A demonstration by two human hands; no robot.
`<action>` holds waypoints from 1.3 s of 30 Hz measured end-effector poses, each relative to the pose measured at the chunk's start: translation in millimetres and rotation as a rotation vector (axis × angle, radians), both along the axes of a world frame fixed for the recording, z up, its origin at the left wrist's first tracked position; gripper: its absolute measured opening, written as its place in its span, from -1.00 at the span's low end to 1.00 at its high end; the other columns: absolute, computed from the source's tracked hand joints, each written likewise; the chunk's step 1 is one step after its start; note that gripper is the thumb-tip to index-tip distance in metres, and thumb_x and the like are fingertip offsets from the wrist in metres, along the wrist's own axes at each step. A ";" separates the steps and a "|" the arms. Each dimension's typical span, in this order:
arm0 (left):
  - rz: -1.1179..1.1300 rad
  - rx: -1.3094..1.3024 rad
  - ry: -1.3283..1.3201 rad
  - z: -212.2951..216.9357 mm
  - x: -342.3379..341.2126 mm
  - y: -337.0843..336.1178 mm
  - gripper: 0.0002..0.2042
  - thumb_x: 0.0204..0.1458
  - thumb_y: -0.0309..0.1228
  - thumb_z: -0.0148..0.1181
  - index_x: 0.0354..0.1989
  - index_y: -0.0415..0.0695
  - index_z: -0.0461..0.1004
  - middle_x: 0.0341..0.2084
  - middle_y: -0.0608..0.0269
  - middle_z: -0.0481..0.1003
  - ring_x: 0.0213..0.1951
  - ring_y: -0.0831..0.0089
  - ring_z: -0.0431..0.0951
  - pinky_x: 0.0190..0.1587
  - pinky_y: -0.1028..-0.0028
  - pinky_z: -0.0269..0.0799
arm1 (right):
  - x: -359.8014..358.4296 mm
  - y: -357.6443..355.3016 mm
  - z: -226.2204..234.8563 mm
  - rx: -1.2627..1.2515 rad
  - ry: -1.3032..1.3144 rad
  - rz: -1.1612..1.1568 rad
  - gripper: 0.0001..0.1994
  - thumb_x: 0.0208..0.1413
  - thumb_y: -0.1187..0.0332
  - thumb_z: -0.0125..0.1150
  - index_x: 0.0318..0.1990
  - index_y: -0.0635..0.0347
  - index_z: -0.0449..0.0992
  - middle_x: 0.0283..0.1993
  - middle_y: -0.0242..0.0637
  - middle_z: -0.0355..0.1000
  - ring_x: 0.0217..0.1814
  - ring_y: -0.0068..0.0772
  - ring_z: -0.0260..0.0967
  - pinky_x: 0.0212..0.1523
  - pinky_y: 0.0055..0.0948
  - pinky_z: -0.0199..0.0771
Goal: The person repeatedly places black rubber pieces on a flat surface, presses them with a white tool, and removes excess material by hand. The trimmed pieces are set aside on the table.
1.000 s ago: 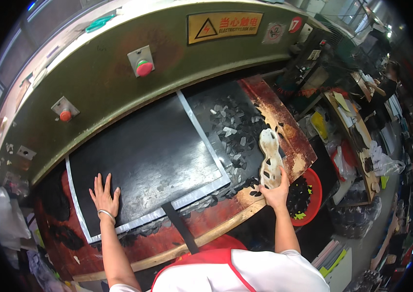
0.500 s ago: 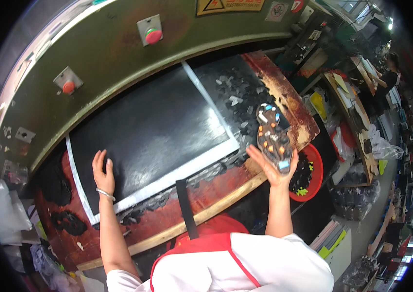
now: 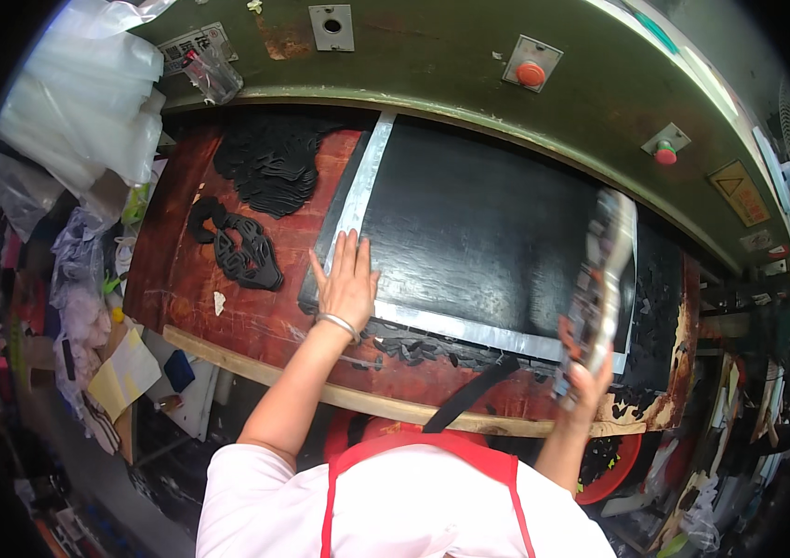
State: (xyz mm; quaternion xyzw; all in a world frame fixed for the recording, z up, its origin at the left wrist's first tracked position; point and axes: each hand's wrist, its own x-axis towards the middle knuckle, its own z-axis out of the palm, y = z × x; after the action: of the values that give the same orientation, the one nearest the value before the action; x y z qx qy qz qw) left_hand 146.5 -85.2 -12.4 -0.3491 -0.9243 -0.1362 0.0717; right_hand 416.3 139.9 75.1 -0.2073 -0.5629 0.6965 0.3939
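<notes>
My right hand (image 3: 588, 381) grips one end of a sole-shaped cutting die (image 3: 603, 279), its coloured foam blocks blurred by motion. The die is tilted up on edge over the right part of a smooth black sheet (image 3: 488, 223). Pale silvery strips (image 3: 371, 177) border that sheet. At its left border my left hand (image 3: 348, 290) lies flat with fingers spread, holding nothing. Left of this hand, black openwork cut-outs (image 3: 246, 253) rest on the reddish-brown board (image 3: 297, 325), near a larger heap of black cut pieces (image 3: 269, 167).
A green machine beam (image 3: 432, 56) with push buttons (image 3: 531, 74) spans the far side. A wooden rail (image 3: 413, 412) edges the board in front. Below at right stands a red basin (image 3: 632, 456) of scraps. Plastic bags (image 3: 88, 84) hang at left.
My view has swung to the left. The die has gone from lying across my open right palm to standing on edge in its grip. My left hand has come down onto the sheet's left border.
</notes>
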 end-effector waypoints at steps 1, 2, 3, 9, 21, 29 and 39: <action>-0.035 0.079 0.063 0.5 0.7 -0.8 -0.47 0.12 -0.34 0.10 0.27 -0.25 0.23 0.34 0.03 0.11 0.41 0.15 0.02 0.34 -0.25 -0.28 | -26.7 -7.4 -0.4 -0.023 -0.091 0.019 -0.10 -0.25 0.32 0.43 0.32 0.37 0.14 0.17 -0.02 0.32 0.21 -0.09 0.36 0.29 -0.18 0.28; -0.081 0.121 0.028 1.0 1.3 -2.5 -0.48 0.09 -0.35 0.14 0.22 -0.30 0.28 0.32 0.01 0.16 0.39 0.16 0.05 0.35 -0.20 -0.25 | -56.5 -12.3 -2.3 -0.023 -0.126 0.099 -0.10 -0.31 0.42 0.48 0.31 0.33 0.18 0.13 -0.12 0.37 0.16 -0.24 0.37 0.21 -0.32 0.32; -0.127 0.187 -0.005 2.6 1.7 -5.3 -0.50 0.07 -0.37 0.15 0.19 -0.30 0.31 0.25 0.01 0.27 0.36 0.16 0.14 0.36 -0.14 -0.20 | -86.5 -19.3 -5.6 0.043 -0.177 0.157 -0.11 -0.33 0.47 0.51 0.29 0.33 0.21 0.09 -0.18 0.39 0.12 -0.35 0.37 0.15 -0.38 0.33; -0.146 0.262 -0.005 1.8 -5.8 -3.6 -0.56 0.03 -0.41 0.12 0.12 -0.32 0.39 0.18 0.06 0.36 0.30 0.21 0.25 0.34 -0.13 -0.15 | -207.5 -71.3 -44.6 1.045 -0.651 -0.128 -0.17 -0.48 0.43 0.52 0.16 0.17 0.37 0.23 0.23 0.14 0.30 0.26 0.10 0.27 0.01 0.19; -0.123 0.211 -0.030 8.2 -54.1 41.3 -0.53 -0.04 -0.51 0.11 0.12 -0.30 0.37 0.23 0.09 0.31 0.32 0.22 0.24 0.38 -0.07 -0.20 | -228.2 -8.3 -54.5 0.768 -0.495 0.047 -0.07 -0.16 0.33 0.48 0.37 0.32 0.04 0.29 0.13 0.19 0.37 0.07 0.14 0.34 -0.10 0.14; -0.025 0.372 0.021 35.9 -64.2 35.0 -0.63 -0.04 -0.52 0.22 0.02 -0.20 0.48 -0.15 0.06 0.45 -0.07 0.09 0.42 0.04 0.17 0.30 | -184.0 205.7 15.0 0.540 -0.475 -0.715 -0.32 0.31 0.27 0.01 0.43 0.32 -0.18 0.36 0.19 0.04 0.42 -0.07 0.04 0.34 -0.25 0.10; 0.001 0.352 -0.043 10.2 -107.9 93.8 -0.90 0.01 -0.49 0.22 -0.29 -0.17 0.56 -0.55 0.17 0.44 -0.43 0.18 0.42 -0.32 0.27 0.28 | -229.5 285.9 29.1 0.850 -0.503 -0.943 -0.03 0.25 -0.03 0.00 0.35 0.60 -0.48 0.45 0.39 -0.48 0.54 0.23 -0.53 0.48 -0.03 -0.52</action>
State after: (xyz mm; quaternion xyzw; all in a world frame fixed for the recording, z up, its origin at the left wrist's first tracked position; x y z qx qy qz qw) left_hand 38.6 8.6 -2.2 -0.3278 -0.8877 -0.3034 0.1117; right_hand 186.8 425.8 104.2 -0.4131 -0.7116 0.0993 0.5596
